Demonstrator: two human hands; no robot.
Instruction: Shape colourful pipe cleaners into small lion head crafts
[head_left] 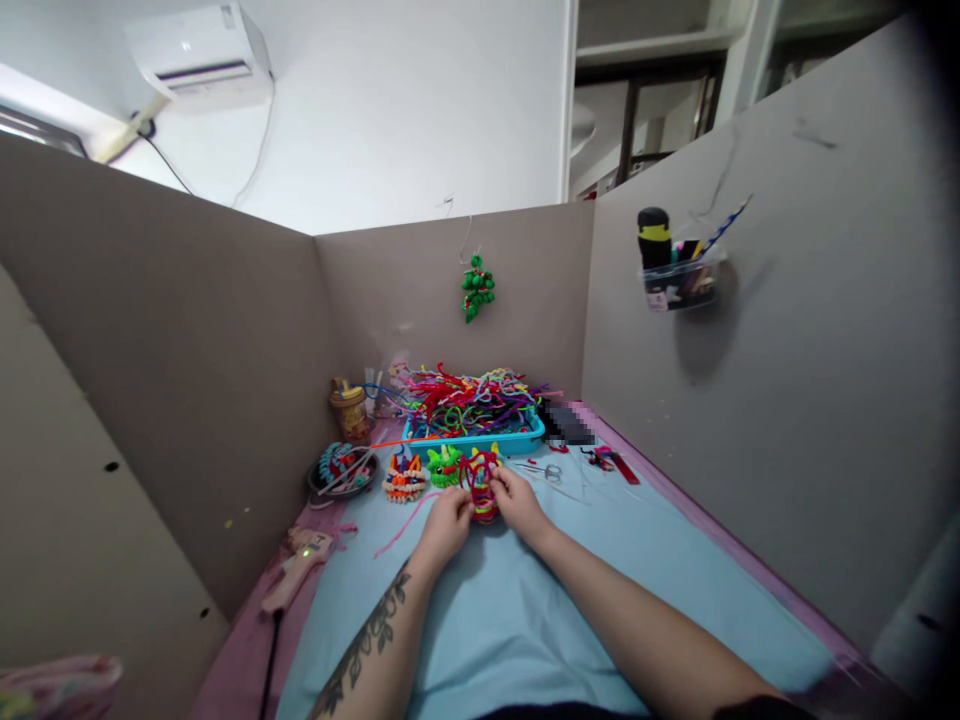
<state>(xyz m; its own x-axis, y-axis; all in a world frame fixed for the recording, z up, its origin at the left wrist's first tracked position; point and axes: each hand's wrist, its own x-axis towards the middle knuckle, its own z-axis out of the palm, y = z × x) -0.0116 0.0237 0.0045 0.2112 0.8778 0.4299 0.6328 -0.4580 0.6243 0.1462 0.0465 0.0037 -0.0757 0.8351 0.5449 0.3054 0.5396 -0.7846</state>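
Note:
Between my two hands is a small craft piece of bent red and multicoloured pipe cleaners (481,497), held just above the blue cloth (525,610). My left hand (448,520) has its fingers pinched on the lower left side of it. On the other side, my right hand (517,502) grips its red strands with thumb and fingers. Right behind the piece sits a green fuzzy figure (444,466) with eyes, and left of that an orange and white one (405,480). A pink pipe cleaner (405,527) lies beside my left hand.
A blue tray (480,442) heaped with pipe cleaners stands at the back. Scissors (553,473) lie to its front right. At left are a dark bowl (316,478), a lidded jar (349,415) and a pink glue gun (301,570). Grey panels (457,340) enclose the table.

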